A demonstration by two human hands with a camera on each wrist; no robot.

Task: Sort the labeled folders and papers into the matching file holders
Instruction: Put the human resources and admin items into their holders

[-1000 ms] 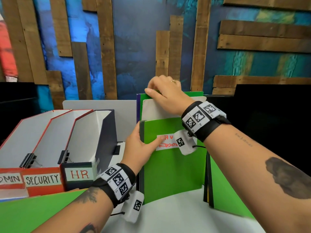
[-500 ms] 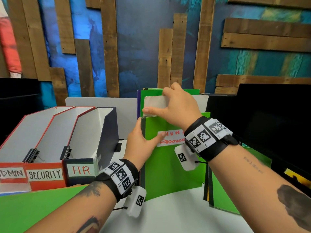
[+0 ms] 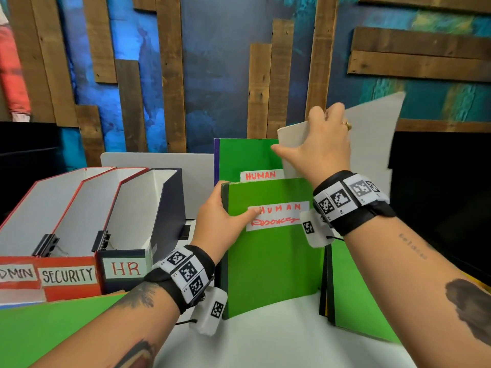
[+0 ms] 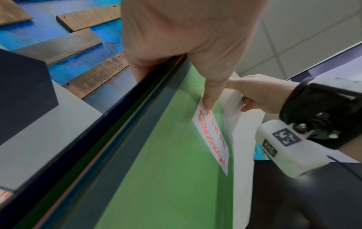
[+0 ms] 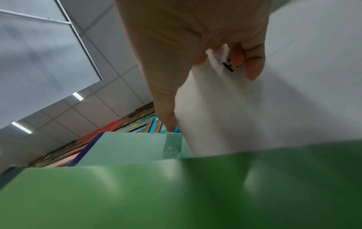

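A green folder (image 3: 271, 258) labelled HUMAN RESOURCES stands upright on the white table, with a taller green folder (image 3: 244, 158) labelled HUMAN behind it. My left hand (image 3: 220, 216) grips the front folder's left edge (image 4: 156, 139), thumb on its label. My right hand (image 3: 316, 144) pinches a white sheet of paper (image 3: 372, 139), lifted and tilted to the right above the folders; its lower edge is hidden behind the front folder (image 5: 176, 193). In the right wrist view the thumb and fingers clamp the paper (image 5: 254, 116). The HR file holder (image 3: 143, 221) stands just left of the folders.
Red SECURITY (image 3: 77, 229) and ADMIN (image 3: 24, 224) holders stand left of the HR one. A green folder (image 3: 53, 328) lies flat at the front left. More green folders (image 3: 353, 296) lean at the right. A dark screen (image 3: 438, 181) stands at the far right.
My right hand has pulled the white sheet up and to the right, out from between the folders, baring the rear HUMAN label. My left hand stayed on the front folder.
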